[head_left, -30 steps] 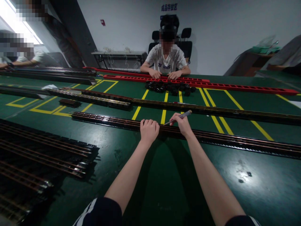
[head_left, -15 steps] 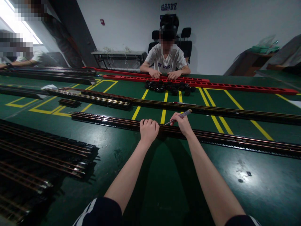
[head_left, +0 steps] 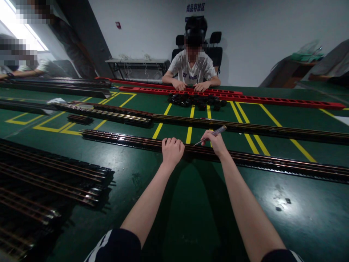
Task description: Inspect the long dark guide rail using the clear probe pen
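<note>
A long black rail [head_left: 131,139] with copper-coloured strips along it crosses the green table in front of me. My left hand [head_left: 172,150] is closed over this rail, its fingers bent across the far edge. Just to the right, my right hand [head_left: 214,141] grips a screwdriver [head_left: 219,130] with a translucent handle. Its thin metal shaft slants down to the left, and the tip is at the rail's top beside my left fingers. Whether the tip touches a strip is too small to tell.
Another long rail [head_left: 261,128] lies beyond mine. Several black strips with copper lines [head_left: 54,171] are stacked at left. Small black parts [head_left: 196,100] lie in a pile near red slotted rails [head_left: 286,100], where a co-worker [head_left: 192,69] sits opposite. Yellow tape lines [head_left: 252,143] mark the table [head_left: 131,218].
My right hand has shifted a little to the right along the rail, taking the screwdriver and its tip with it. My left hand stays in place on the rail.
</note>
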A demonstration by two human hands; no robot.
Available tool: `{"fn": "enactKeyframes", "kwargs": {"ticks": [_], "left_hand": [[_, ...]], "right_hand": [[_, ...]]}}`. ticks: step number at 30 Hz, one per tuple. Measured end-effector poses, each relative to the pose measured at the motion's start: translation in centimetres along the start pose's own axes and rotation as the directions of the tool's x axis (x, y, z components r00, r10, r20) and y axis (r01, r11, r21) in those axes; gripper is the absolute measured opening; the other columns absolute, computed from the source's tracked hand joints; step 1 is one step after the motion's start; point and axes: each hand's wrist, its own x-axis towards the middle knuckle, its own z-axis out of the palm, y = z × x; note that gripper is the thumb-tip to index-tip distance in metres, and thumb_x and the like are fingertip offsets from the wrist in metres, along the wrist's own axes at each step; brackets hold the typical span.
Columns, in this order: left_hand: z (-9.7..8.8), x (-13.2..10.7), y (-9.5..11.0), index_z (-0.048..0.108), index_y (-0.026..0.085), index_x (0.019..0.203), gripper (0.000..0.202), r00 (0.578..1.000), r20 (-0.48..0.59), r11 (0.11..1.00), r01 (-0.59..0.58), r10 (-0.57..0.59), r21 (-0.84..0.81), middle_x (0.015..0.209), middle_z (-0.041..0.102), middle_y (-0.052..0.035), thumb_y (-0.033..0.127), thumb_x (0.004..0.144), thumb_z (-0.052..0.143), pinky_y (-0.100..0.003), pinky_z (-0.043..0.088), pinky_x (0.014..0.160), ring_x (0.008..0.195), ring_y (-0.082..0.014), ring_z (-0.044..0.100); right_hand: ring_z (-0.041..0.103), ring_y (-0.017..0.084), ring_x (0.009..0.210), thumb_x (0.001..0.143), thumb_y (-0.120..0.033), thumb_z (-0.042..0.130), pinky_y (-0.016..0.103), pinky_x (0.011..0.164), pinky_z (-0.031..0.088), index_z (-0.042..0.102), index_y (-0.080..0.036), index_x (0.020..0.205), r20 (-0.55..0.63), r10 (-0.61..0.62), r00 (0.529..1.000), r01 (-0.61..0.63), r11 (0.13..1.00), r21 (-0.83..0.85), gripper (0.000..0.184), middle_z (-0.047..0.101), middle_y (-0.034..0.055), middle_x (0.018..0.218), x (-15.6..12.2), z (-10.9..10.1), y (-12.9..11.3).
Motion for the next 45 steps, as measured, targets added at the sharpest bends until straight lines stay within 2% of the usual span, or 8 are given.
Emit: {"fn": "enactKeyframes", "kwargs": {"ticks": [12, 39, 45], "left_hand": [[-0.1, 0.0, 0.1, 0.068, 0.019, 0.085, 0.036, 1.0, 0.003, 1.0, 0.009, -0.009, -0.015, 0.092, 0.07, -0.0073, 0.027, 0.093, 0.034, -0.042, 0.034, 0.095, 0.09, -0.022, 0.06], [-0.1, 0.0, 0.0, 0.068, 0.019, 0.084, 0.036, 1.0, 0.003, 1.0, 0.006, -0.006, -0.011, 0.092, 0.07, -0.0066, 0.027, 0.093, 0.034, -0.042, 0.034, 0.095, 0.089, -0.0217, 0.06], [0.0, 0.0, 0.0, 0.069, 0.018, 0.085, 0.036, 1.0, -0.006, 1.0, -0.005, 0.005, 0.005, 0.091, 0.07, -0.0065, 0.027, 0.093, 0.035, -0.041, 0.034, 0.094, 0.089, -0.021, 0.06]], "right_hand": [[0.049, 0.012, 0.04, 0.06, -0.022, 0.054, 0.027, 0.047, 0.042, 0.057, -0.019, 0.044, -0.005, 0.006, 1.0, -0.006, 0.999, 0.04, 0.017, 0.052, -0.0011, 0.041, 0.8, -1.0, 1.5], [0.049, 0.011, 0.039, 0.06, -0.019, 0.053, 0.024, 0.043, 0.04, 0.056, -0.018, 0.043, -0.072, 0.025, 0.997, -0.02, 0.997, 0.072, 0.018, 0.051, -0.0012, 0.04, 0.3, -0.5, 1.2], [0.045, 0.01, 0.036, 0.059, -0.02, 0.051, 0.023, 0.039, 0.037, 0.055, -0.018, 0.042, -0.143, 0.01, 0.99, 0.002, 0.997, 0.078, 0.018, 0.048, -0.0024, 0.038, 0.4, -0.8, 1.6]]}}
